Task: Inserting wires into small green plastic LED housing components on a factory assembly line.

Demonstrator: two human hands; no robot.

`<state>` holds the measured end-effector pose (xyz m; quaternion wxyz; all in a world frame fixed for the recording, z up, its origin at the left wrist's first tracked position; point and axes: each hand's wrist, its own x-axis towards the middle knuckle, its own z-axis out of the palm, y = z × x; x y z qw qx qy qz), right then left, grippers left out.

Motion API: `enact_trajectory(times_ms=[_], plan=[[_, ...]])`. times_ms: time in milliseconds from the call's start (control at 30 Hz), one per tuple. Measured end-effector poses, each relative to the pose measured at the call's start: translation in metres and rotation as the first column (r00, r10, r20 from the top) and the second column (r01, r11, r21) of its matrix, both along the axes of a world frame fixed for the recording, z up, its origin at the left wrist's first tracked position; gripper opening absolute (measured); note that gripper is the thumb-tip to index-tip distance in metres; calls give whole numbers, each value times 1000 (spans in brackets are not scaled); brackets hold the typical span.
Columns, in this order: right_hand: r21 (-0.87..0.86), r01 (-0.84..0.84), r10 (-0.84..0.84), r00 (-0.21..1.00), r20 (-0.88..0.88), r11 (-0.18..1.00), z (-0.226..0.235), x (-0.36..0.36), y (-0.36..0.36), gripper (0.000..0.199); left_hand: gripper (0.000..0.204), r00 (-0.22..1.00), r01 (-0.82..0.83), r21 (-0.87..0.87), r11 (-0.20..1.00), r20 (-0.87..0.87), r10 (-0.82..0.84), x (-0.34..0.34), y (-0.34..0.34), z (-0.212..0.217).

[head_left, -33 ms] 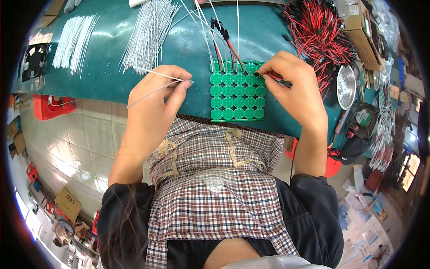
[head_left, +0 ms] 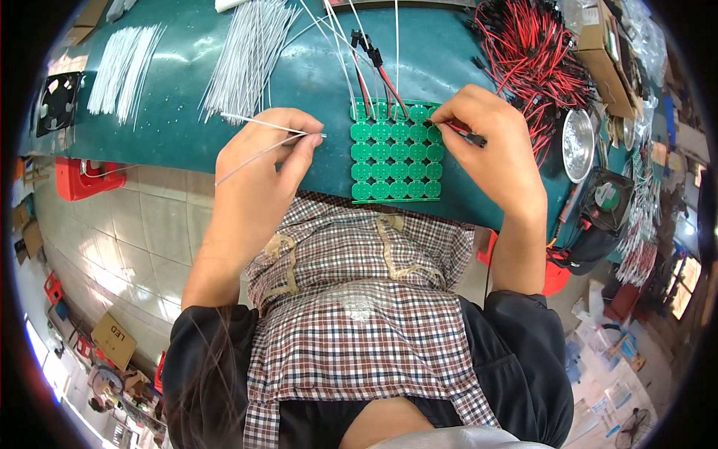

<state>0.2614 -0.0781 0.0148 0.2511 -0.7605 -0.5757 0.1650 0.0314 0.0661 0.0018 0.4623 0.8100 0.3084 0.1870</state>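
A green circuit board panel [head_left: 400,153] of small rounded units lies at the table's front edge. White wires [head_left: 397,56] and red-and-black leads with black plugs [head_left: 376,57] stand up from its far row. My left hand [head_left: 271,153], left of the board and apart from it, pinches two thin white wires [head_left: 250,121] between thumb and fingertips. At the board's far right corner, my right hand [head_left: 490,138] is closed on a short connector lead; its black plug [head_left: 476,139] shows under the palm. The lead's tip is mostly hidden by my fingers.
Bundles of white wires [head_left: 250,60] lie on the green table [head_left: 179,56] at the far left. A heap of red-and-black leads [head_left: 535,56] sits at the far right, near a metal dish [head_left: 577,146]. Fans [head_left: 60,93] and a cardboard box [head_left: 602,56] stand towards the sides.
My left hand has shifted very slightly to the right with the white wires. My right hand and the board look the same.
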Motion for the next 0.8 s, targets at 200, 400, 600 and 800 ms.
enact_trajectory(times_ms=[200, 400, 600, 800], plan=[[-4, 18, -18, 998, 65, 1000, -1, -5, 3, 10, 11, 997, 22, -32, 999, 74, -19, 14, -9, 0], [-46, 42, -38, 995, 93, 998, -4, -4, 6, 9, 12, 989, 92, 25, 995, 118, -94, 26, -14, -8], [-30, 39, -38, 999, 37, 999, -14, 0, 9, 11, 15, 981, 94, 119, 988, 158, -112, 45, -23, -16], [-45, 207, -211, 955, -210, 977, -22, -3, 7, 11, 16, 968, 53, 243, 969, 224, -109, 64, -35, -33]])
